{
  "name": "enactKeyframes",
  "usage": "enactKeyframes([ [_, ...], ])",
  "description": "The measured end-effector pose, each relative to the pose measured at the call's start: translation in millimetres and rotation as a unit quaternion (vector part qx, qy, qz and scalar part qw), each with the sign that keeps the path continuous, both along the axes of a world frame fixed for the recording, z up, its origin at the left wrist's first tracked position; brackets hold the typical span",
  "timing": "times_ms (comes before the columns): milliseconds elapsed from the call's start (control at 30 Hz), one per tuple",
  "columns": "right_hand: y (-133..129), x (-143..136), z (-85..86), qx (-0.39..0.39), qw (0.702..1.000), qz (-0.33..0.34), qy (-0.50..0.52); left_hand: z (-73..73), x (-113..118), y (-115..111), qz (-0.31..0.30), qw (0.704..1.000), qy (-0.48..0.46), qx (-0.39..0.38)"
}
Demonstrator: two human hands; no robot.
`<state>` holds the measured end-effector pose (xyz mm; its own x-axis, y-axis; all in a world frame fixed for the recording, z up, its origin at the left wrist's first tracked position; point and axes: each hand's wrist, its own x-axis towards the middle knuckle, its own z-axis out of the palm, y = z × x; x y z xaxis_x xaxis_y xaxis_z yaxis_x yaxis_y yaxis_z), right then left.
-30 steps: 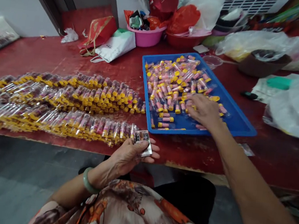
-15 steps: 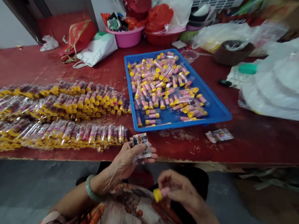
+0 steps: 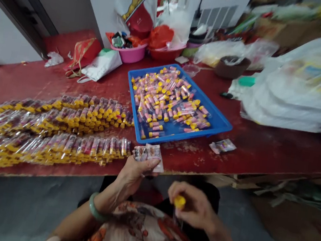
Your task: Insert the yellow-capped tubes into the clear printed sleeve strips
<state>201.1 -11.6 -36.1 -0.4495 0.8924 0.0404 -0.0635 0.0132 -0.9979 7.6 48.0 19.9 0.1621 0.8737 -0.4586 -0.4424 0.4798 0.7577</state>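
Note:
My left hand [image 3: 134, 173] grips a few small printed packets [image 3: 151, 155], thumb pressed on top, over the table's front edge. Close to my lap, my right hand [image 3: 193, 205] is closed around a small clear tube with a yellow cap [image 3: 180, 201]; most of the tube is hidden by the fingers and blurred. Beyond my hands lies a blue tray [image 3: 220, 124] with many loose yellow-capped tubes with pink contents [image 3: 163, 97]. To the left, similar capped tubes [image 3: 88, 145] are stacked in rows.
A loose pile of printed packets [image 3: 223, 146] lies right of the tray on the red table [image 3: 180, 153]. White plastic bags [image 3: 298, 101] bulk at the right. Pink basin [image 3: 131, 54], brown bowl [image 3: 231, 68] and paper bags [image 3: 104, 65] stand along the back.
The tube in my right hand has turned, with its yellow cap now facing up. In my left hand the packets have fanned out wider. The camera view has shifted slightly.

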Motion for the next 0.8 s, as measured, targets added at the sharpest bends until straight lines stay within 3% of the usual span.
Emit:
enactKeyframes([
  [100,2.0,-2.5,6.5,-0.066,0.983,-0.12,0.124,-5.1,8.2,-5.3,-0.018,0.999,0.011,-0.026],
  [167,2.2,-9.1,7.7,-0.095,0.97,-0.194,0.114,-8.7,13.5,-9.5,-0.031,0.999,0.02,-0.04],
  [233,2.5,-16.3,8.6,-0.114,0.965,-0.226,0.073,-10.9,17.3,-13.5,-0.046,0.998,0.021,-0.043],
  [433,11.4,-22.0,15.0,-0.04,0.97,-0.234,-0.051,-10.8,18.5,-17.7,-0.083,0.995,0.014,-0.048],
  [567,24.1,-18.1,20.1,-0.007,0.983,-0.178,-0.054,-11.5,16.1,-14.0,-0.092,0.995,0.006,-0.045],
  [667,29.3,-15.8,20.5,-0.024,0.984,-0.167,-0.059,-13.1,15.6,-9.5,-0.06,0.996,0.016,-0.056],
  [800,23.5,-8.7,17.1,-0.078,0.972,-0.218,-0.034,-15.7,14.9,-5.3,-0.005,0.997,0.029,-0.074],
])
